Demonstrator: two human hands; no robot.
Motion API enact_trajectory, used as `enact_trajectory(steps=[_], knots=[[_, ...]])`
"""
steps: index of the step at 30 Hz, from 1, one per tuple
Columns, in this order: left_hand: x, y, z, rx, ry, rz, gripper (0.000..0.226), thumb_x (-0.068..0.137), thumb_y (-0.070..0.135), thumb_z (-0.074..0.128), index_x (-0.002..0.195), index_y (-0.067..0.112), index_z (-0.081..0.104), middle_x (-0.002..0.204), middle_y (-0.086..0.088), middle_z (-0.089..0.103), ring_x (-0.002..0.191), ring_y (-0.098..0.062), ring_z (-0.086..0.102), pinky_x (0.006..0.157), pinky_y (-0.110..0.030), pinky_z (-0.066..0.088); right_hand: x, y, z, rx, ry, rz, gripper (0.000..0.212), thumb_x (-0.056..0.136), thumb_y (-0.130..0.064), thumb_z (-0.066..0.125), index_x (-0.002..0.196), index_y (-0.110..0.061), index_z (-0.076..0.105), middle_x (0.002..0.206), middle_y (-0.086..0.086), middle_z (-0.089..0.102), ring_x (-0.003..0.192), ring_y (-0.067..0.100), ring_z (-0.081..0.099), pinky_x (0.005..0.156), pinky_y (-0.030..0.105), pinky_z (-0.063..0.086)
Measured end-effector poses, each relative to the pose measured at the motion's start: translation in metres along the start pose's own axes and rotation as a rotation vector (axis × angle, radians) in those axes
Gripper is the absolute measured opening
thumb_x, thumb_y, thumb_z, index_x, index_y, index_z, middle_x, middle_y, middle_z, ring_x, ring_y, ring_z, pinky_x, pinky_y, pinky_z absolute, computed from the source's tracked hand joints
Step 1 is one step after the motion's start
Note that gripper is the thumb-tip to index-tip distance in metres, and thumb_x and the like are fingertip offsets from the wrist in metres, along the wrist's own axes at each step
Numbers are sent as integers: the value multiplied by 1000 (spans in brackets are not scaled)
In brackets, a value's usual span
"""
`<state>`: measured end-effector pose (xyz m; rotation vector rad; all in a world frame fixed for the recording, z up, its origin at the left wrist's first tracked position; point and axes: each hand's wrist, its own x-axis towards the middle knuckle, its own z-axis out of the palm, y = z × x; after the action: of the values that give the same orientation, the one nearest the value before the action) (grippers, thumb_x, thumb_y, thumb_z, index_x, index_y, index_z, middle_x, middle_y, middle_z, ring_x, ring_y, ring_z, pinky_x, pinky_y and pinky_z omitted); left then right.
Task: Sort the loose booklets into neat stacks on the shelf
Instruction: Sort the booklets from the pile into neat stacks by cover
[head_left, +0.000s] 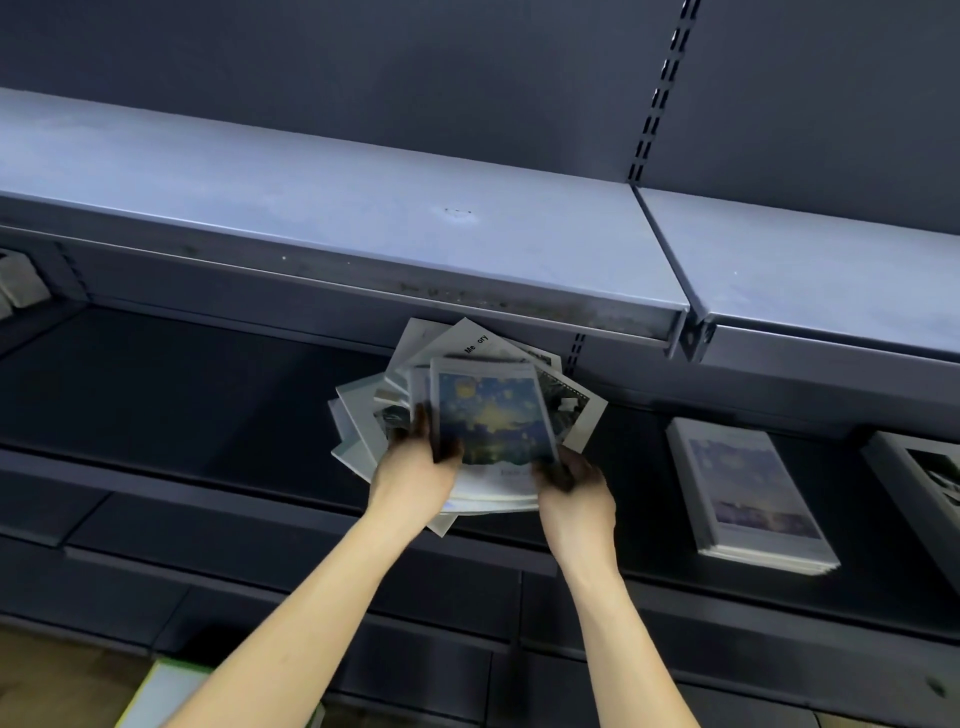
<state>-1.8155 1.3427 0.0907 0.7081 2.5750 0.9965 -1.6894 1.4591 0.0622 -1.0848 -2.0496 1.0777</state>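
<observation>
A messy pile of loose booklets (457, 364) lies fanned out on the dark shelf (182, 395), under the grey upper shelf. On top is a booklet with a blue and yellow night-sky cover (491, 410), slightly blurred. My left hand (415, 462) holds its left edge, fingers over the pile. My right hand (574, 486) grips its lower right corner. To the right, a neat stack of booklets with the same night-sky cover (748, 493) lies on the shelf. Further right, another stack with a black-and-white cover (930, 483) is cut off by the frame edge.
A grey upper shelf (363, 223) juts out above the pile. A slotted upright (652, 104) runs up the back panel. Dark lower shelf fronts (311, 561) sit below. A green-edged item (156, 691) shows at the bottom left, and a pale object (18, 283) at the far left.
</observation>
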Motion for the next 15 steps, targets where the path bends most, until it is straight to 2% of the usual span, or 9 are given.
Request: enact_trajectory(steps=[2,4,6,8,10,12,14,15], knots=[[-4,0,3,-150,-7,-8,69,99,29,46,157,31,8,142,-13,45,102,-29,60,84,-38,52,-4,0,1,-80,2,-57,22,93,-22,62,111,-16,73,108,1,73,106,28,60,91,28,43],[-7,1,3,-279,-6,-14,69,98,18,45,156,30,10,138,-10,50,91,-23,58,80,-37,49,-8,-4,-1,-78,-26,-41,37,88,-41,56,116,-22,72,109,-3,73,112,25,54,95,35,45],[-10,1,3,-362,-1,-33,68,97,14,43,156,29,12,131,-6,52,85,-18,52,77,-36,45,-11,-6,-2,-94,-38,-27,40,87,-46,54,116,-25,72,108,-4,72,113,24,54,92,39,48],[-11,1,3,-408,1,-56,63,97,13,42,154,28,18,117,-1,49,84,-18,50,74,-34,42,-13,-6,-4,-90,-39,-21,28,91,-40,60,112,-26,73,100,-5,70,107,21,57,80,32,47],[-13,-1,3,-476,-7,-79,56,96,14,41,150,27,29,114,2,50,92,-21,52,77,-34,39,-14,-8,-7,-32,-53,7,19,91,-33,64,104,-23,75,90,-7,68,97,20,62,74,30,46],[-16,-2,4,-624,-29,-97,52,95,12,41,146,25,38,123,6,55,108,-19,52,87,-33,39,-15,-10,-13,51,-69,54,11,90,-29,68,94,-22,75,87,-5,71,90,20,65,78,34,51],[-20,-1,2,-755,-28,-137,47,96,8,42,141,20,45,129,5,57,117,-16,49,95,-30,36,-14,-10,-17,87,-71,86,10,88,-30,71,95,-23,74,90,-5,72,91,18,67,82,34,52],[-21,-2,1,-806,-28,-163,45,95,7,44,139,17,48,129,3,58,118,-17,50,97,-30,37,-14,-11,-18,96,-71,107,17,87,-31,72,102,-24,73,94,-5,72,94,17,66,84,33,53]])
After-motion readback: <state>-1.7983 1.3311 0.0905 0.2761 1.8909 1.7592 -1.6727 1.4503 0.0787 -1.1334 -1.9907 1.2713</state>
